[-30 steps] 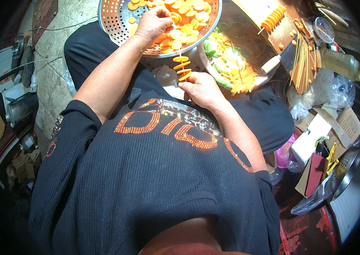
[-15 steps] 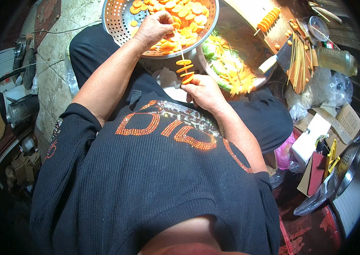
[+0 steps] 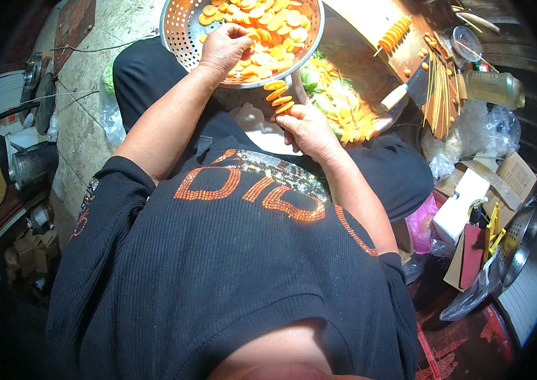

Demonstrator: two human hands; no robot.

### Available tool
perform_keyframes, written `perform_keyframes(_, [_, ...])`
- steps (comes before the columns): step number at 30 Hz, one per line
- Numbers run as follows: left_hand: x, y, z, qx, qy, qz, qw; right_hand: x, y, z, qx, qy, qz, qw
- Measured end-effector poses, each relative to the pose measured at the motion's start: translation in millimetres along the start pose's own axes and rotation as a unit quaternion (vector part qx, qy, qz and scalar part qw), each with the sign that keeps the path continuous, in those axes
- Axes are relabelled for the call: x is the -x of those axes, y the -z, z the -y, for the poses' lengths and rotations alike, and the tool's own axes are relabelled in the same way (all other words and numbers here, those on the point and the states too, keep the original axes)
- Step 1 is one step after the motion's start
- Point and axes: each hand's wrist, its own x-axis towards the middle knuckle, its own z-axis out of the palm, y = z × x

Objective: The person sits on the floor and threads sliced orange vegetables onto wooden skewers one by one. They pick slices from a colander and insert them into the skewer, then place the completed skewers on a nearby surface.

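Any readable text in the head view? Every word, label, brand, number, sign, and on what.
Black shirt, chest: large orange sparkly letters, legible but not copied here.
Left sleeve: small reddish marking, too blurred to read.
Cardboard box, right: faint print, too small to read.

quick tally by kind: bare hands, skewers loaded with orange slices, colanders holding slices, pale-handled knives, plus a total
Bare hands: 2 (left hand, right hand)
Loaded skewers: 2 (held skewer, set-down skewer)
Colander holding slices: 1
Pale-handled knife: 1
Total: 6
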Motion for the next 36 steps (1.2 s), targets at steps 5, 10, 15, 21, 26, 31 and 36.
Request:
perform_keyframes(5, [12.3,-3.5,-6.2,0.029,0.02,-0.05,0.998,4.1,-5.8,0.6,-0.013,0.004,0.0,1.0])
perform_keyframes(10, [2.5,18.1,-1.3,0.1,0.047,-0.089,0.99,14.3,-17.4,-2.7,0.04,0.0,-0.013,0.999])
perform_keyframes(15, [15.3,19.3,-2.2,0.167,0.091,-0.02,0.982,20.4,-22.0,-4.6,-0.028,0.016,-0.03,0.999])
perform_keyframes(21, [26.0,23.3,-3.7,0.19,0.103,-0.003,0.976,22.6,-29.8,-11.2,-0.038,0.013,-0.03,0.999])
perform_keyframes(26, [28.8,28.1,1.1,0.184,0.101,-0.003,0.978,26.6,-36.1,-8.2,-0.012,0.022,-0.04,0.999])
perform_keyframes(31, [27.2,30.9,4.7,0.208,0.107,-0.023,0.972,27.6,-40.6,-5.4,-0.004,0.031,-0.046,0.998])
perform_keyframes(36, [28.1,29.5,4.6,0.204,0.101,-0.008,0.974,25.6,-43.3,-8.5,0.004,0.037,-0.035,0.999])
